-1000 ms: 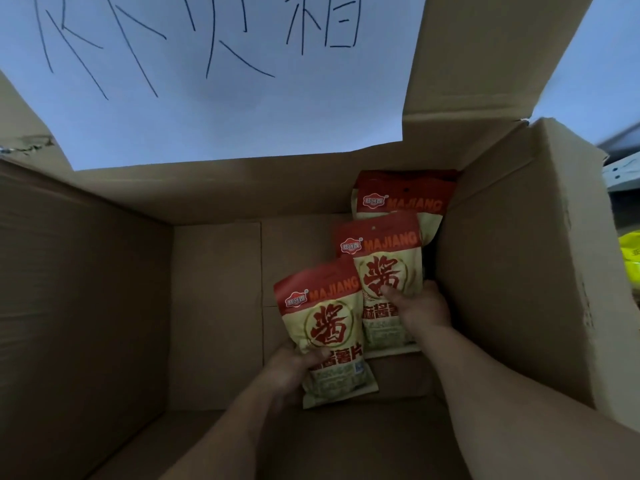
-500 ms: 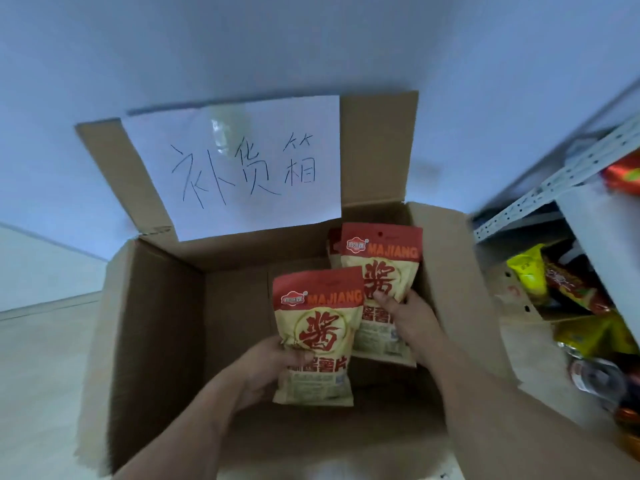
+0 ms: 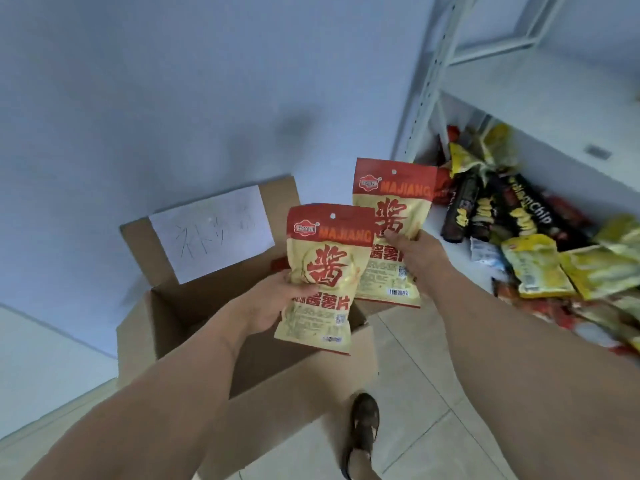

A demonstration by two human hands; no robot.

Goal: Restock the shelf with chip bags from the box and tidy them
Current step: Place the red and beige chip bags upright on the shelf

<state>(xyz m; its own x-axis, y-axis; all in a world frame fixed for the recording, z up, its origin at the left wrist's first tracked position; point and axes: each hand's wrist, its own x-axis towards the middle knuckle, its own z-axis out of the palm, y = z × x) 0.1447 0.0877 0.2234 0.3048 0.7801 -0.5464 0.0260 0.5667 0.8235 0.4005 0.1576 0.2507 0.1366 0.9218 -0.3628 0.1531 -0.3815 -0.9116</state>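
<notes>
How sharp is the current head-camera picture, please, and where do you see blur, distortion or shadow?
In the head view, the two chip bags, in the left hand and right hand, read sharply; the handwritten sign on the box flap is smeared, as are the shelf snacks at right; wide-angle bending curves the shelf upright; a soft shadow falls on the wall.

Two MAJIANG chip bags (image 3: 325, 271) (image 3: 393, 216), one per hand. Two hands: left hand (image 3: 266, 303), right hand (image 3: 412, 252). One cardboard box (image 3: 277, 386), one handwritten paper label (image 3: 211, 233). One white shelving unit (image 3: 519, 98); its snack packets (image 3: 540, 268) overlap, uncountable. One shoe (image 3: 362, 427).
</notes>
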